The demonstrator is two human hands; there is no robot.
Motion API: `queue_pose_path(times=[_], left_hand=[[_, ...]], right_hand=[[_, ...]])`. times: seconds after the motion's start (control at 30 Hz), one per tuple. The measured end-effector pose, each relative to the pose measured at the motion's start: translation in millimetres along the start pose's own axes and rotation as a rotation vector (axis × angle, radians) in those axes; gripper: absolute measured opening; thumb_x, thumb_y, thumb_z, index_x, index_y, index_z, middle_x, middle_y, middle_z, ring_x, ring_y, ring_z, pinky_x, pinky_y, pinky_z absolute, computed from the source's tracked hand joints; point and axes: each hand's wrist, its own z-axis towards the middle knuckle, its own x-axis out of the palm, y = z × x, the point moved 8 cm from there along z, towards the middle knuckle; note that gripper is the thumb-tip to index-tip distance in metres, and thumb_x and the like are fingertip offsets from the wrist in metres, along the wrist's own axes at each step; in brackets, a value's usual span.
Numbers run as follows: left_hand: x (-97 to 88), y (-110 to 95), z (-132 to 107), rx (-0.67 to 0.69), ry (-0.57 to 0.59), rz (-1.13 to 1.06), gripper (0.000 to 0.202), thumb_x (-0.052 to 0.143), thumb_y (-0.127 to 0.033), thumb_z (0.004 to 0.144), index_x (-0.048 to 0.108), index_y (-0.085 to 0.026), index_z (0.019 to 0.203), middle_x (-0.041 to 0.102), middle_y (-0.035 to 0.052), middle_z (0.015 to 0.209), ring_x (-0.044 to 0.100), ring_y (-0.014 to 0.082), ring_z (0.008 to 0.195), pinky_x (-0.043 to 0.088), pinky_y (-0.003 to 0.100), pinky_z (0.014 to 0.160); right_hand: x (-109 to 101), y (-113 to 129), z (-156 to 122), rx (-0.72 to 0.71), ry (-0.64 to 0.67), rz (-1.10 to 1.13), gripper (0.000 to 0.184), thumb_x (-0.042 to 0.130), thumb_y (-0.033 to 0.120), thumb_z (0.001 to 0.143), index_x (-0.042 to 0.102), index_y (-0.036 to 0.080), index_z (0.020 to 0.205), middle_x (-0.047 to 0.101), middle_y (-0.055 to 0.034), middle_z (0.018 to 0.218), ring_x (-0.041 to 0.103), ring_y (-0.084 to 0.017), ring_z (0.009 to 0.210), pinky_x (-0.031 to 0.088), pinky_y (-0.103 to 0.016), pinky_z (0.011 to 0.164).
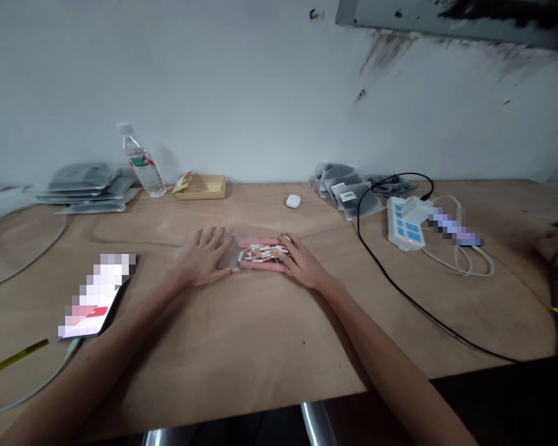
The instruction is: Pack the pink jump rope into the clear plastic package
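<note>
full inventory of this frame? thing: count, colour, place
clear bag of pink pieces: 1, pink and white, table centre, between the hands
phone: 1, dark, screen lit, table left
water bottle: 1, clear, back left
grey pouches: stack, back left
yellow tray: 1, back centre
white case: 1, back centre
bagged parts: several, grey, back right
power strip: 1, white and blue, right
black cable: 1, right
table: 1, brown wood
left hand: flat, touching bag
right hand: flat, on bag edge

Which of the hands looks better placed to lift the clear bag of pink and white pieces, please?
Probably the right hand: its fingers lie on the clear bag of pink and white pieces, while the left hand rests flat beside it.
</note>
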Motion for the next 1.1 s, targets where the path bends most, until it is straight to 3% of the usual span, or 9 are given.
queue_pose_path(times=[0.27, 0.5, 0.6, 0.9, 1.03, 1.1], left_hand=[[-1.4, -4, 0, 0.025, -0.028, -0.015, 0.091, 0.035, -0.078, 0.091, 0.030, -0.017, 0.159, 0.028, 0.0216, 0.164, 0.025, 0.0452, 0.150, 0.016, 0.064, 0.118], [-3.8, -12, -1, 0.021, -0.061, -0.037, 0.088, 0.040, -0.076, 0.091, 0.036, -0.016, 0.156, 0.033, 0.0221, 0.161, 0.029, 0.0450, 0.148, 0.018, 0.066, 0.117], [-4.8, -19, -1, 0.042, -0.070, -0.054, 0.084, 0.041, -0.076, 0.091, 0.039, -0.020, 0.153, 0.033, 0.0200, 0.161, 0.029, 0.0448, 0.148, 0.019, 0.067, 0.117], [-4.9, -28, 1, 0.046, -0.063, -0.074, 0.088, 0.043, -0.078, 0.089, 0.039, -0.019, 0.153, 0.035, 0.0204, 0.160, 0.030, 0.0452, 0.147, 0.020, 0.067, 0.117], [-3.5, -25, 1, 0.039, -0.045, -0.065, 0.090, 0.046, -0.079, 0.087, 0.039, -0.018, 0.154, 0.033, 0.0214, 0.161, 0.030, 0.0447, 0.148, 0.020, 0.066, 0.118], [-3.5, -22, 2, 0.039, -0.047, -0.064, 0.091, 0.048, -0.079, 0.086, 0.039, -0.018, 0.154, 0.032, 0.0205, 0.162, 0.029, 0.0437, 0.148, 0.020, 0.065, 0.118]], right_hand=[[3, -1, 0, -0.070, 0.011, 0.044, 0.050, 0.035, 0.045, 0.105, 0.043, 0.024, 0.150, 0.041, -0.0152, 0.157, 0.040, -0.030, 0.145, 0.033, -0.054, 0.119], [12, -4, 2, 0.007, -0.055, 0.011, 0.051, 0.029, 0.041, 0.106, 0.043, 0.020, 0.151, 0.045, -0.0162, 0.153, 0.033, -0.030, 0.148, 0.031, -0.054, 0.121], [13, -3, 3, 0.011, -0.073, 0.002, 0.051, 0.026, 0.042, 0.107, 0.044, 0.024, 0.151, 0.047, -0.0136, 0.152, 0.034, -0.029, 0.148, 0.031, -0.054, 0.121], [26, 10, 3, 0.091, -0.018, 0.145, 0.062, 0.020, 0.055, 0.106, 0.037, 0.021, 0.155, 0.034, -0.0133, 0.163, 0.026, -0.028, 0.153, 0.026, -0.052, 0.124], [10, 12, 2, 0.036, 0.071, 0.227, 0.064, 0.030, 0.057, 0.105, 0.030, 0.021, 0.158, 0.037, -0.0147, 0.161, 0.035, -0.027, 0.149, 0.031, -0.051, 0.122], [-2, 8, -1, -0.052, 0.126, 0.230, 0.066, 0.043, 0.061, 0.101, 0.036, 0.024, 0.155, 0.045, -0.0137, 0.156, 0.041, -0.029, 0.146, 0.035, -0.051, 0.120]])
